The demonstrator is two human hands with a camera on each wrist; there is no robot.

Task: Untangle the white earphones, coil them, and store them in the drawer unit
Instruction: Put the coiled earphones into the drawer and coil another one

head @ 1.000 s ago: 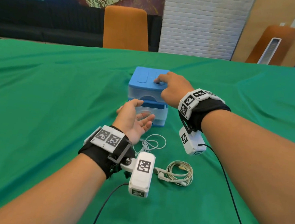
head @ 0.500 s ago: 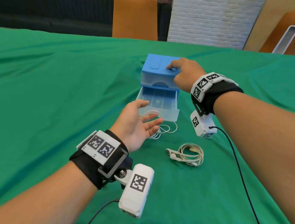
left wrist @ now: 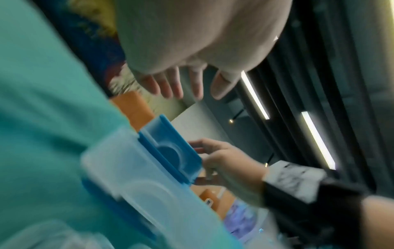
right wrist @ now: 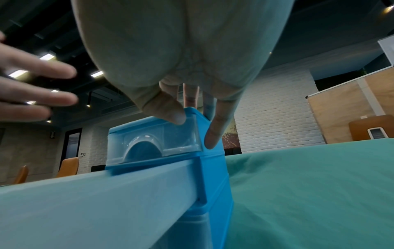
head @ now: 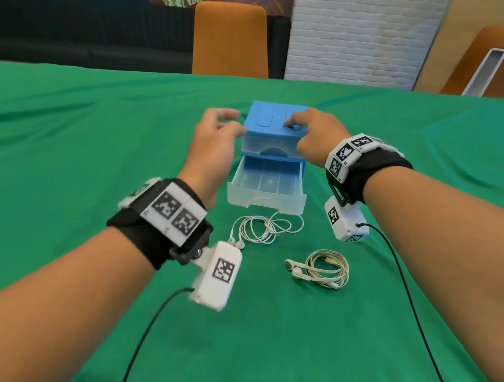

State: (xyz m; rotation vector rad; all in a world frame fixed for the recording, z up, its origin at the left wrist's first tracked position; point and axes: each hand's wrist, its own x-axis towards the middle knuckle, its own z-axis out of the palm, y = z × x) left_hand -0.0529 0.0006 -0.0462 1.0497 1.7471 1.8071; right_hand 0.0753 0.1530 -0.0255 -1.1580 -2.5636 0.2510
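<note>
My right hand [head: 313, 138] sits on top of the blue drawer unit [head: 273, 119]. Fingers rest on the lid; from the right wrist camera the thumb lies against the upper front corner and the little finger hangs down the right side wall. Fingers look fairly straight, pressing rather than gripping.

My left hand [head: 213, 146] hovers just left of the unit, at the level of its top. Fingers are spread and relaxed, holding nothing. Head view suggests a fingertip is at the lid's left edge; I cannot tell whether it touches. The left wrist picture is blurred by motion.

Lower drawer [head: 266, 189] of the unit is pulled out toward me, clear plastic, inside bare and ribbed. Upper drawer [head: 269, 148] is closed, with an arched finger notch in its front.

White earphones [head: 263, 229] lie on the green tablecloth [head: 56, 147] just in front of the open drawer, in a loose, irregular loop, buds at the near left end beside my left wrist camera. Nothing holds them.

A second pair, cream earphones [head: 322, 268], lies to the right and nearer me, coiled more tightly, buds pointing left. The two pairs are near each other and apart.

Beyond the table edge: an orange chair [head: 231, 39] and a white brick wall [head: 357, 30].
</note>
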